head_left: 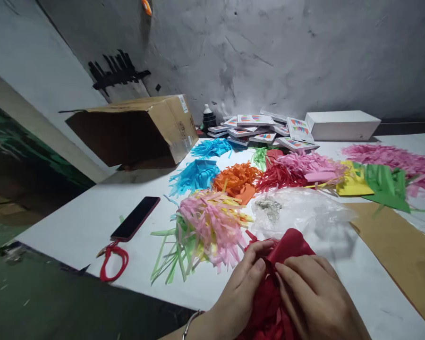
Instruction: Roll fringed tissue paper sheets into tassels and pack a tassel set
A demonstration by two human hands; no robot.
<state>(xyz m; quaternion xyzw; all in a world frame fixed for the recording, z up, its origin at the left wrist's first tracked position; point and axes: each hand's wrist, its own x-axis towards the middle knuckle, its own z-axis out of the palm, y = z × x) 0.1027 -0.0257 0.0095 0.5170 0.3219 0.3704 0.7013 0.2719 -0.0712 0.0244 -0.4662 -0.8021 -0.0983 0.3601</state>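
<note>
A person's two bare hands meet at the near edge of a white-covered table (81, 231), working on a dark red bundle of thin, tissue-like paper (293, 243) cut into fringe. The left hand (246, 288), with a silver-coloured bangle (191, 325) at its wrist, has its fingers curled nearly closed, thumb and forefinger pinching the bundle from the left. The right hand (315, 293) is likewise folded, thumb and fingertips gripping it from the right. A smooth flap rises above the fingers; loose strips hang below, between the palms. The paper looks very light, limp and easily creased; the narrow strips could tear or tangle if pulled, while the smooth, uncut part seems the sounder place to hold, with a light pinch enough. Layers may slide over one another. Just beyond the hands lies a crumpled clear plastic bag (304, 212); to its left, a heap of pink, yellow and pale green paper fringe (210, 222). Further left rests a black-screened smartphone (135, 219) with a looped red cord (122, 269).
</note>
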